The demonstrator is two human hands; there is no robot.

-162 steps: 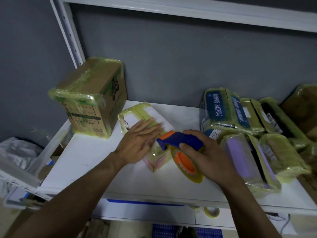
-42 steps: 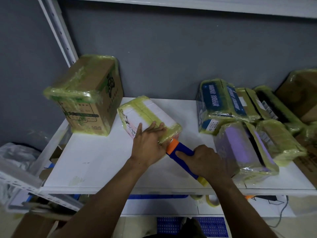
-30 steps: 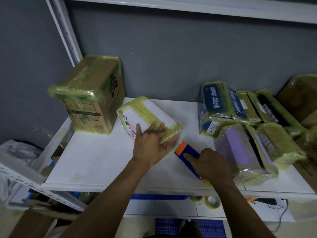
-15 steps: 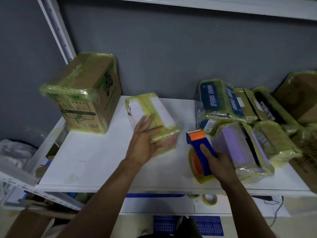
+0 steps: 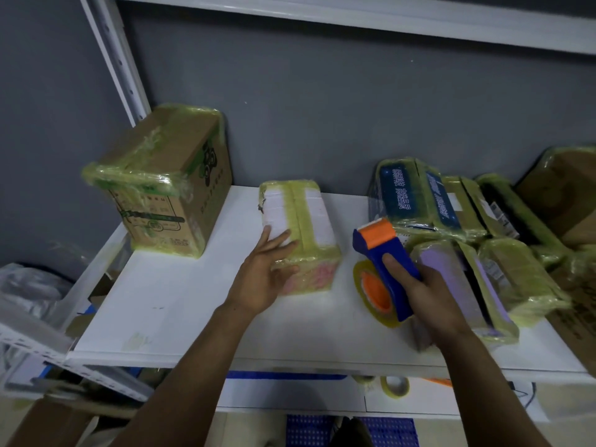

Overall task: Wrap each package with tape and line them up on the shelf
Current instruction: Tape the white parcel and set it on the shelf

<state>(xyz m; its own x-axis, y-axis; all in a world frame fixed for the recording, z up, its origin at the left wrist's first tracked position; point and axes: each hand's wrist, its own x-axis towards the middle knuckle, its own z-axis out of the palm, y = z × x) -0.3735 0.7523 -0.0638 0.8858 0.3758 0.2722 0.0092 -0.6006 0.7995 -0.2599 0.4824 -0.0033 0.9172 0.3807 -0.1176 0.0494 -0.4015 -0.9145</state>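
Lying under left fingers (image 5: 281, 241): taped package (image 5: 311, 217)

L hand (image 5: 261, 279) rests on near-left corner of pink pkg (image 5: 300, 233), fingers straight over top, thumb on near face. Pkg lies mid-shelf (image 5: 180, 301), banded w/ yellow tape. R hand (image 5: 422, 295) grips tape gun (image 5: 383, 266) just right of it, roll hanging low. Back-left corner: carton (image 5: 161, 182). Right end: wrapped pkgs (image 5: 419, 201), bunched together.
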